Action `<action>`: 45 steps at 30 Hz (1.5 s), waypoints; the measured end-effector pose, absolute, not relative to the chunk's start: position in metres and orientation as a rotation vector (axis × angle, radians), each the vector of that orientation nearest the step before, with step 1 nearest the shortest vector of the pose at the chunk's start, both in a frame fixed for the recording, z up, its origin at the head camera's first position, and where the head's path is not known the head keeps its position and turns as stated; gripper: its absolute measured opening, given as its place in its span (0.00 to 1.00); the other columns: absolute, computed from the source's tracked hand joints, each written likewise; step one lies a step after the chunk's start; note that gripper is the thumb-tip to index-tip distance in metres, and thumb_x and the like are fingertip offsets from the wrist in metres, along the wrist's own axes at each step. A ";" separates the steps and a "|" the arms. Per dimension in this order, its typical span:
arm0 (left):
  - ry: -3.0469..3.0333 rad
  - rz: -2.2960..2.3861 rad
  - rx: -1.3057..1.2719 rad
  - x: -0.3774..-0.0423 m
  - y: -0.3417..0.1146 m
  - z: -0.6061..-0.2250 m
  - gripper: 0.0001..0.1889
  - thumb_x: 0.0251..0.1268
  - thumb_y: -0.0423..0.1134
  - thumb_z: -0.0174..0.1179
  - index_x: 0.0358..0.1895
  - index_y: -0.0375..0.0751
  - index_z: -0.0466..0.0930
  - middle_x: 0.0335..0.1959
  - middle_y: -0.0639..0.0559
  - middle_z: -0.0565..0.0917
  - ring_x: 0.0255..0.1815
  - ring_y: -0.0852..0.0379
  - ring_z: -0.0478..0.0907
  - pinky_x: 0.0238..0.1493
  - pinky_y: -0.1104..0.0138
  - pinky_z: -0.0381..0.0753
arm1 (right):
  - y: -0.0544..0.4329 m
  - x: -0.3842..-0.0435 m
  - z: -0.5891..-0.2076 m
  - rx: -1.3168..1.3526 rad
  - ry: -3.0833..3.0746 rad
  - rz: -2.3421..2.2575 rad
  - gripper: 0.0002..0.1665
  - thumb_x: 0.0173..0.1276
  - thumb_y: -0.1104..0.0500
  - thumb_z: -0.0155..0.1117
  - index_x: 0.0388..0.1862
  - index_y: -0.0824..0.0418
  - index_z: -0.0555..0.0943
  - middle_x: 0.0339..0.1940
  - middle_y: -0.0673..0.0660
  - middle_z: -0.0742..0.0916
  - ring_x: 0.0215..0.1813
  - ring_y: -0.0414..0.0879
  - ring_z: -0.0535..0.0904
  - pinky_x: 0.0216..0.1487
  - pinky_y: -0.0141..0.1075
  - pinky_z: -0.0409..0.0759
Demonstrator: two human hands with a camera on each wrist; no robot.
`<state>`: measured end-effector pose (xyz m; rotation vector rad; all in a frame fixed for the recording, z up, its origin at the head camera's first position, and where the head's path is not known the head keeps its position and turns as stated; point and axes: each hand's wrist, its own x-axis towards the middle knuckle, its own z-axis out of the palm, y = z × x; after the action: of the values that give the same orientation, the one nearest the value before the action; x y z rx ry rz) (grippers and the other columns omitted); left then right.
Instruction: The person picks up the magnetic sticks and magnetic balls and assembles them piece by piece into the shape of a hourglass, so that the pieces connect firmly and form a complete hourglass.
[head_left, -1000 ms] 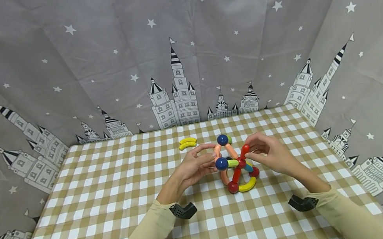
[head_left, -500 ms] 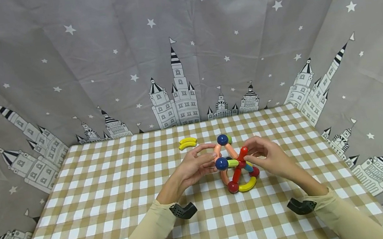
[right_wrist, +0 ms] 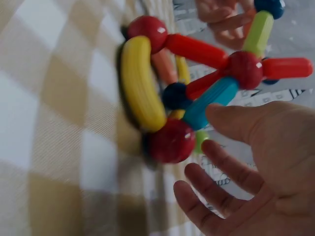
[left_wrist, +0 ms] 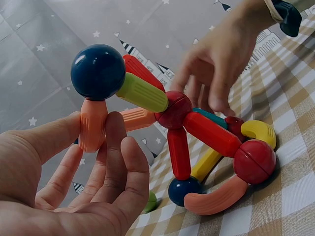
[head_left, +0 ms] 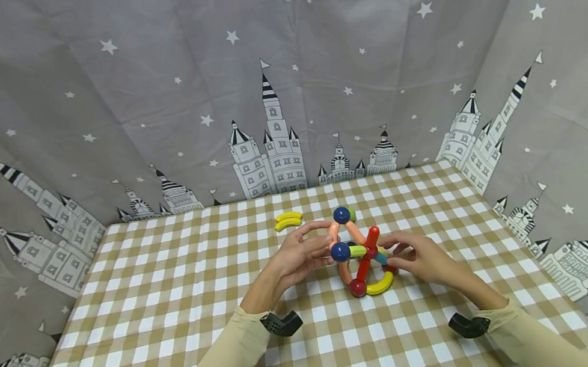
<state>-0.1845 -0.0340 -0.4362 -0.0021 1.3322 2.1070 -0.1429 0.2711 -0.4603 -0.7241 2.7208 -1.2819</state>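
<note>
A magnetic stick-and-ball structure stands on the table, coloured rods joining red and blue balls. My left hand (head_left: 302,255) pinches an orange rod (left_wrist: 92,123) beneath a large blue ball (left_wrist: 98,72). From the upper red ball (right_wrist: 245,70), a red rod (head_left: 372,236) sticks up with its far end free. My right hand (head_left: 419,259) is at the structure's right side. Its thumb reaches the teal rod (right_wrist: 209,105) while the other fingers stay spread; whether the thumb touches is unclear. Curved yellow (right_wrist: 142,83) and orange rods (left_wrist: 216,196) form part of the base.
Two curved yellow rods (head_left: 288,220) lie together behind my left hand. A green piece (head_left: 352,213) shows partly hidden behind the far blue ball. A checked cloth (head_left: 176,294) covers the table, and a grey castle-print curtain (head_left: 197,97) hangs behind it.
My right hand has let go of the upper red rod and moved down to the teal rod. That red rod has swung from leaning right to more upright. The left hand keeps still.
</note>
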 end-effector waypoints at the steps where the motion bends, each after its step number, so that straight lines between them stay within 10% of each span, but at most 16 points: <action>1: 1.332 2.107 -0.003 -0.185 -0.034 -0.436 0.23 0.74 0.30 0.62 0.69 0.42 0.73 0.50 0.42 0.85 0.40 0.53 0.87 0.49 0.57 0.85 | 0.272 -0.142 -0.463 -0.725 2.728 -1.272 0.18 0.69 0.65 0.72 0.57 0.58 0.83 0.52 0.59 0.87 0.47 0.51 0.87 0.46 0.38 0.86; 34: 1.405 2.200 -0.029 -0.183 -0.083 -0.440 0.22 0.75 0.33 0.61 0.69 0.42 0.72 0.53 0.40 0.84 0.42 0.55 0.86 0.46 0.61 0.85 | 0.223 -0.166 -0.476 -0.713 2.667 -1.236 0.13 0.71 0.60 0.71 0.53 0.55 0.85 0.48 0.52 0.88 0.43 0.46 0.84 0.46 0.36 0.84; 45: 1.421 2.230 -0.048 -0.195 -0.088 -0.440 0.25 0.75 0.32 0.61 0.71 0.42 0.69 0.59 0.38 0.79 0.46 0.53 0.85 0.61 0.51 0.77 | 0.219 -0.194 -0.478 -0.740 2.705 -1.234 0.12 0.71 0.62 0.70 0.52 0.57 0.86 0.47 0.54 0.89 0.43 0.46 0.85 0.47 0.42 0.84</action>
<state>-0.1946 -0.0878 -0.4400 -0.0478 1.4211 2.2302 -0.1940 0.2189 -0.4781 -0.7403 2.7053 -1.2337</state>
